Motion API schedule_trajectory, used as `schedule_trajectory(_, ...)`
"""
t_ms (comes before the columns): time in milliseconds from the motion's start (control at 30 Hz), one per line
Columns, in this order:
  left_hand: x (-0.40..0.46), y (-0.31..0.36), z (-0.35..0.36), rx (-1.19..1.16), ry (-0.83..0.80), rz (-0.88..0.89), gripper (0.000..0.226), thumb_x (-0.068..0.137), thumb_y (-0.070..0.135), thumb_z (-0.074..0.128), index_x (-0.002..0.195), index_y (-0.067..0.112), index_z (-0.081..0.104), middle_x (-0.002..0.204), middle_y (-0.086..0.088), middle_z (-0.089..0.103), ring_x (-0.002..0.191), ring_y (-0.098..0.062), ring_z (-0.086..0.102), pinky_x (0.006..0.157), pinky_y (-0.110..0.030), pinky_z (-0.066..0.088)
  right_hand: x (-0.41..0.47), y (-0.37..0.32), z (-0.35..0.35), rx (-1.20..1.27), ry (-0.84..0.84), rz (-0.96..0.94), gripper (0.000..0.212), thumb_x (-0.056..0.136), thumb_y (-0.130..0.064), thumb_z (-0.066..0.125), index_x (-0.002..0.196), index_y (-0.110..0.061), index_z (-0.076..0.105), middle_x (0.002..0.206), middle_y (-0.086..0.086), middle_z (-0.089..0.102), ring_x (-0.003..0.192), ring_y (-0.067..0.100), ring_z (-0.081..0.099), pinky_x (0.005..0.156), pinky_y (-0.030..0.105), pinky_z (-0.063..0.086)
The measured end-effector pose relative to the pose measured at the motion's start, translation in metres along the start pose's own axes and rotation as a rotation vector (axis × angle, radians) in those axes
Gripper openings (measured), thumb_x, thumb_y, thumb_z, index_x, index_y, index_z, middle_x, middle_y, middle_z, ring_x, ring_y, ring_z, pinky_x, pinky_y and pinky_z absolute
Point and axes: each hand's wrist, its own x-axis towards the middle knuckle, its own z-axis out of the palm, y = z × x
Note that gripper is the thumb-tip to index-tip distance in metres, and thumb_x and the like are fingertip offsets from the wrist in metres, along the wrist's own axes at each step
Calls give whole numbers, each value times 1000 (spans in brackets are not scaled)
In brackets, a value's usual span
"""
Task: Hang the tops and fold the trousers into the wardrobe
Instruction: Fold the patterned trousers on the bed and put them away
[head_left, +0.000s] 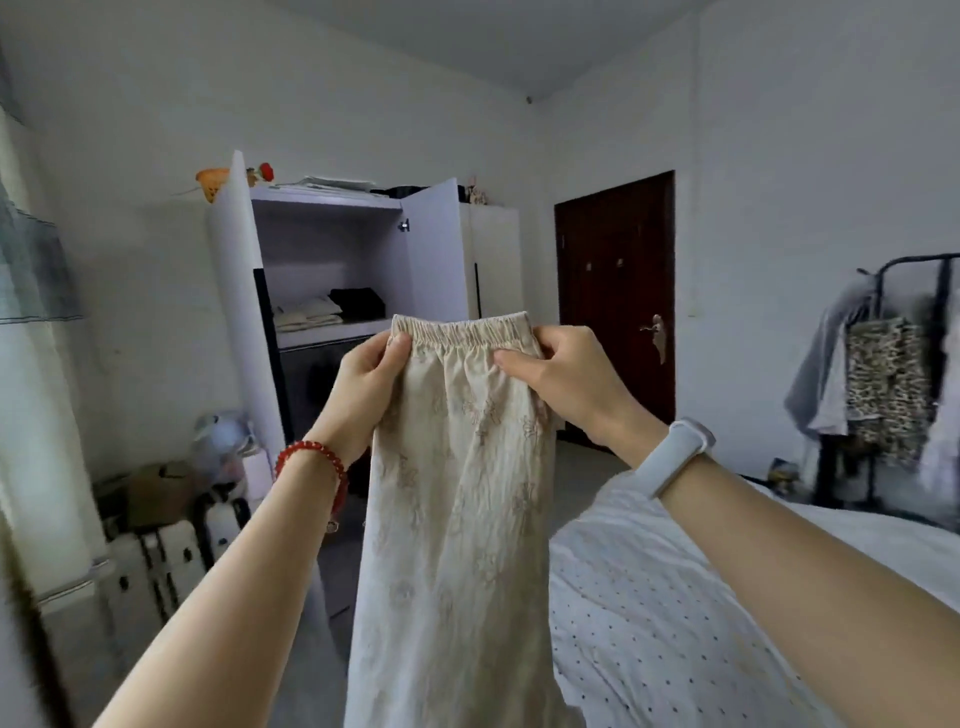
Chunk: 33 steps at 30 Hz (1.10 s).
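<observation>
Holding up a pair of cream trousers (457, 493) by the stretchy top edge, the person stands facing the wardrobe (332, 260). The left hand (363, 379) pinches the left end of the waistband, thumb in front and fingers tucked behind. The right hand (561, 374) pinches the right end the same way. The trousers hang straight down between both arms, and the legs drop out of sight at the bottom, so they are not folded yet.

The wardrobe is across the room with both doors swung open. On its shelf (332, 330) sits a small pile of pale folded clothes (306, 314), and just beside it a dark folded thing (358, 301). So it looks like some folding may already be done. No tops can be seen hanging inside, though the lower part is dark and hard to make out.

On the right is a bed (883, 551) with a white dotted garment (649, 623) lying on it, near the right arm. That one may still need putting away. Farther back stands a black rack (940, 322) with a spotty top (883, 379) and some pale clothes draped on it. Those look like they still wait to be hung.

My guess is the job is somewhere in the middle. These trousers need folding, then a walk to the shelf
</observation>
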Motion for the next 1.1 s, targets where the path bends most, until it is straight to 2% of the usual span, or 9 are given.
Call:
schedule_trajectory(133, 26, -15, 99, -43, -183, -48, 40, 89, 48, 49, 90, 12, 66, 91, -14, 63, 85, -28, 57, 81, -46, 46, -12, 35, -83, -119, 142, 119, 34, 82, -23, 66, 76, 10, 61, 65, 7, 57, 60, 17, 52, 55, 25, 40)
schedule_trajectory(300, 51, -47, 243, -54, -387, -91, 35, 100, 34, 38, 98, 12, 65, 102, -8, 68, 96, -21, 63, 89, -36, 51, -22, 100, -183, -278, 280, 242, 31, 83, -24, 66, 62, -7, 51, 48, -4, 41, 39, 2, 38, 37, 11, 26)
schedule_trajectory(567, 75, -160, 464, 122, -564, -134, 36, 100, 28, 39, 78, 3, 55, 74, -8, 47, 69, -18, 44, 66, -26, 41, -43, 286, -316, -461, 356, 509, 52, 86, -28, 64, 53, -17, 26, 48, -4, 27, 45, 11, 29, 47, 27, 20)
schedule_trajectory(633, 72, -202, 517, 200, -626, -150, 40, 100, 23, 40, 63, 9, 41, 62, -3, 38, 57, -13, 36, 52, -14, 32, -56, 349, -342, -503, 345, 613, 50, 87, -30, 63, 53, -18, 29, 49, -4, 31, 46, 11, 32, 48, 28, 21)
schedule_trajectory(700, 61, -241, 556, 237, -672, -174, 41, 99, 20, 41, 59, 14, 34, 58, 1, 33, 53, -11, 31, 47, -14, 27, -75, 405, -357, -541, 313, 718, 48, 87, -32, 62, 53, -19, 32, 50, -4, 35, 47, 12, 34, 48, 28, 22)
schedule_trajectory(867, 34, -347, 634, 303, -735, -303, 30, 96, 29, 46, 70, 17, 52, 58, 0, 44, 53, -13, 38, 50, -22, 31, -121, 535, -380, -573, 266, 898, 47, 86, -36, 64, 53, -13, 40, 51, 1, 39, 49, 16, 35, 50, 28, 22)
schedule_trajectory(1000, 17, -417, 684, 286, -790, -392, 27, 95, 33, 50, 98, 17, 71, 86, -3, 70, 77, -22, 60, 76, -29, 48, -148, 623, -389, -482, 311, 1034, 33, 84, -30, 67, 82, 3, 67, 70, 13, 60, 65, 23, 51, 57, 29, 38)
schedule_trajectory(1033, 14, -430, 692, 279, -807, -422, 27, 95, 32, 50, 94, 17, 72, 84, -6, 72, 69, -25, 59, 71, -30, 49, -155, 639, -389, -457, 327, 1070, 32, 84, -28, 68, 82, 4, 66, 69, 11, 57, 66, 22, 50, 57, 28, 37)
schedule_trajectory(1100, 9, -456, 708, 254, -875, -487, 27, 97, 29, 47, 82, 18, 67, 47, 3, 60, 46, -17, 48, 54, -24, 43, -167, 671, -386, -420, 343, 1125, 33, 83, -25, 67, 84, 7, 65, 68, 8, 52, 66, 18, 46, 59, 25, 34)
